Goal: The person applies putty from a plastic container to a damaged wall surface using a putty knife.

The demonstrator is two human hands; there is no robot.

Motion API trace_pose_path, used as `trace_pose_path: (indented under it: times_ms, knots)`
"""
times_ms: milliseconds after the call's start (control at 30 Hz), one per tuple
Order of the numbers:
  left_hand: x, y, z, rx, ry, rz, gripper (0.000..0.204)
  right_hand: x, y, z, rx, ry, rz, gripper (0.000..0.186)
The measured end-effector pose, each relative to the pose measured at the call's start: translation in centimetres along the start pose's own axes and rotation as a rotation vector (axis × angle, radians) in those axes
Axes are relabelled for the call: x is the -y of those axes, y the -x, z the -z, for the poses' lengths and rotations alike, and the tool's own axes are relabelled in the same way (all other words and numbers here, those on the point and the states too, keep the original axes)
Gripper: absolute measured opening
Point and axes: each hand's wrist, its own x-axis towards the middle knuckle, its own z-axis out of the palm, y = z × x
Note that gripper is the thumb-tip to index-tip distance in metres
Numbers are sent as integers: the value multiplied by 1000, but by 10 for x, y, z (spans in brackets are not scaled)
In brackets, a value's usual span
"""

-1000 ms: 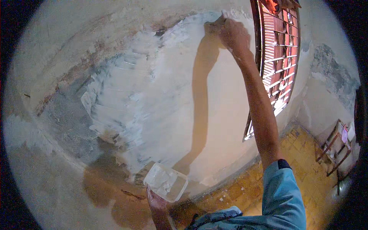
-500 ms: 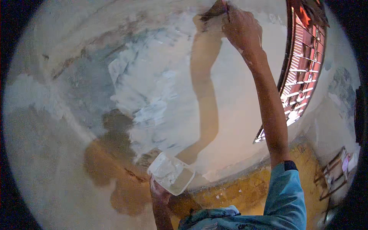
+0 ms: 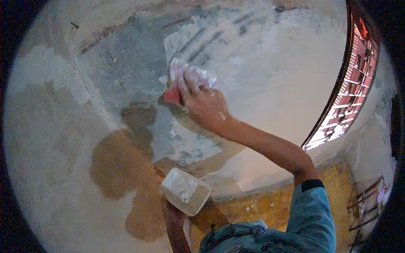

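My right hand (image 3: 202, 99) is closed on a putty scraper (image 3: 172, 95) with a red part and a shiny, blurred blade. It presses against the wall (image 3: 270, 109), left of the middle, where white putty lies smeared beside a bare grey patch (image 3: 114, 63). Low in the picture my left hand (image 3: 171, 208) holds a white square plastic tub (image 3: 185, 192) from beneath and behind, its fingers mostly hidden. White putty sits inside the tub, which is tilted toward me.
A barred window (image 3: 344, 97) stands at the right of the wall. Below runs a yellowish floor (image 3: 257, 206) with white specks. A dark frame or stand (image 3: 367, 206) is at the lower right. A nail (image 3: 75, 25) sticks out at the upper left.
My right hand has come down and left with the scraper, from near the top edge to the middle-left of the wall. The tub has stayed nearly in place.
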Motion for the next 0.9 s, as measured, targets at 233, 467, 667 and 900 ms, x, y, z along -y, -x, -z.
trace_pose_path:
  times_ms: [233, 467, 667, 900]
  knots:
    - [-41, 46, 8, 10, -5, -34, 49, 67, 14, 25, 86, -157, 104, 65]
    - [-55, 49, -5, 93, 20, -39, 48, -6, -34, 80, -65, -25, 52, 62]
    - [-55, 47, -10, 198, 174, 72, 47, -58, -74, 88, -130, 402, 367, 61]
    - [-56, 48, -16, 127, -480, -100, 45, -124, 12, 79, 195, 233, 442, 62]
